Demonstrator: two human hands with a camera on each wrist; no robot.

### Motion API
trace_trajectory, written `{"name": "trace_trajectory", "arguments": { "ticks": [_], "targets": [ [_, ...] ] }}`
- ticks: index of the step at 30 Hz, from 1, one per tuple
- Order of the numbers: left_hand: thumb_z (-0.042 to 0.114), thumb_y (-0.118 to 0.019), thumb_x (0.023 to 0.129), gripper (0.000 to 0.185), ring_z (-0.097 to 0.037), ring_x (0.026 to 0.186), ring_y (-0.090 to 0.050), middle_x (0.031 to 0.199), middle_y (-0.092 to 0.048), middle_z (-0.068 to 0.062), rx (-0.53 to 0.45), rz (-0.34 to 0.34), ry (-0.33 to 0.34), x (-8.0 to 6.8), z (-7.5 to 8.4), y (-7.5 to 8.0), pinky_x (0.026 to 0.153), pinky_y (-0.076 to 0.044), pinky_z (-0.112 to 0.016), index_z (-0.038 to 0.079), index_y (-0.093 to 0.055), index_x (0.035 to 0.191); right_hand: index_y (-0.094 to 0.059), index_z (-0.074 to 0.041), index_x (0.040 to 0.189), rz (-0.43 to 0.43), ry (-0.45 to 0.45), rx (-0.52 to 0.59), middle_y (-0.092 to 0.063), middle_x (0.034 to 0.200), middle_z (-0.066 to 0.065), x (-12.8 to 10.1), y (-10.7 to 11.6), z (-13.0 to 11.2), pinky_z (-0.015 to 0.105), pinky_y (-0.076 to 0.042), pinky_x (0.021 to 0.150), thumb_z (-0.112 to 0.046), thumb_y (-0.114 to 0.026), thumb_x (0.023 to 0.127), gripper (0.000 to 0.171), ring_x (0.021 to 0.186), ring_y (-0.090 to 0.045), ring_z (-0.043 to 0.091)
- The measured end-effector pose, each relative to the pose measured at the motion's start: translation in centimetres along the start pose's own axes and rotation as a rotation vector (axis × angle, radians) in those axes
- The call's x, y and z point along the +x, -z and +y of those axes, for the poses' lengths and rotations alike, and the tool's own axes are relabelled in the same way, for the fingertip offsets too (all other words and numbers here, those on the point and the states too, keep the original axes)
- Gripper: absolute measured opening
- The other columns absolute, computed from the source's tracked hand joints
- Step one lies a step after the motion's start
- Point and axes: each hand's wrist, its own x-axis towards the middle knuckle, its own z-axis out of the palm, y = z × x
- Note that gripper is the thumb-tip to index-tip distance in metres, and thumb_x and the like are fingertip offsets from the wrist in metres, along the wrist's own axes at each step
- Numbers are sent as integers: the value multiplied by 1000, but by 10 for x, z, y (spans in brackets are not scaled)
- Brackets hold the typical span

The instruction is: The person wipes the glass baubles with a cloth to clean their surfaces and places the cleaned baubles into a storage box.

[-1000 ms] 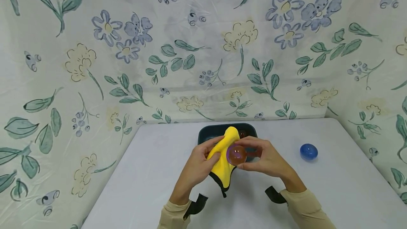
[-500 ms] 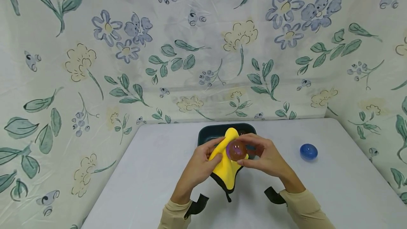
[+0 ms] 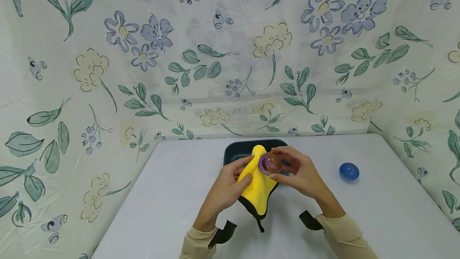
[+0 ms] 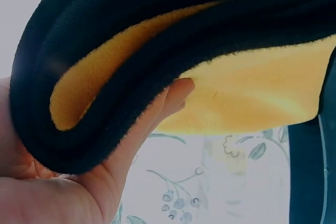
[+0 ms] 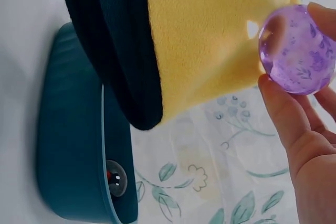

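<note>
Holding a clear purple ball (image 3: 271, 163) up in the right hand (image 3: 301, 173), fingertips pinching it just above the near rim of the dark teal tray (image 3: 233, 153). Gripping a yellow cloth with black edging (image 3: 258, 183) in the left hand (image 3: 226, 185), fingers curled round its folds, the cloth pressing against the ball's left side and hanging down toward the table (image 3: 161, 203) in front of the tray. Showing, in the right wrist view, the purple ball (image 5: 297, 49) touching the yellow face of the cloth (image 5: 205, 40), pinched between fingertips (image 5: 283, 103), with the tray (image 5: 73, 140) lying below and a small dark marble-like ball (image 5: 115, 178) sitting inside it against the wall. Showing, in the left wrist view, the cloth (image 4: 173, 61) bunched in thick black-edged folds over the palm of the left hand (image 4: 89, 182). Resting well to the right of the tray, a blue ball (image 3: 349, 171) lying alone on the table. Hanging behind the tray, a floral sheet (image 3: 179, 51) covering the backdrop and both sides. Covering both forearms, beige sleeves (image 3: 345, 235) with black wrist straps (image 3: 310, 220).
</note>
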Motion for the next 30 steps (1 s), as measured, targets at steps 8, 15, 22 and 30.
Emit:
{"name": "trace_trajectory", "arguments": {
  "ticks": [8,15,22,30],
  "targets": [
    [12,-62,99,51,-16,77,-68,101,-73,-17,-3,13,-9,-2,2,-1,70,-60,-23,7,-54,149,-60,0,139,-13,-21,-31,-61,136,16,0,3,4,23,-57,98,-5,-84,83,61,116,-63,4],
    [9,-62,98,50,-16,74,-65,99,-73,-18,-4,37,-37,-4,5,-1,66,-57,-19,7,-56,147,-62,-4,138,-47,-32,-51,-62,132,12,0,4,5,21,-55,100,-8,-85,83,59,116,-65,9],
    [9,-61,99,51,-16,75,-66,102,-73,-17,-14,56,-36,-7,8,-1,68,-58,-20,11,-55,149,-66,-8,135,-23,-44,-143,-67,127,9,-2,4,7,21,-55,97,-13,-87,82,58,109,-63,9],
    [9,-60,99,50,-16,75,-65,113,-72,-19,-16,82,-53,-7,9,-3,68,-59,-19,12,-56,149,-65,-7,136,-58,-92,-161,-67,130,11,-2,5,6,22,-56,99,-15,-87,82,59,110,-65,20]
  ]
}}
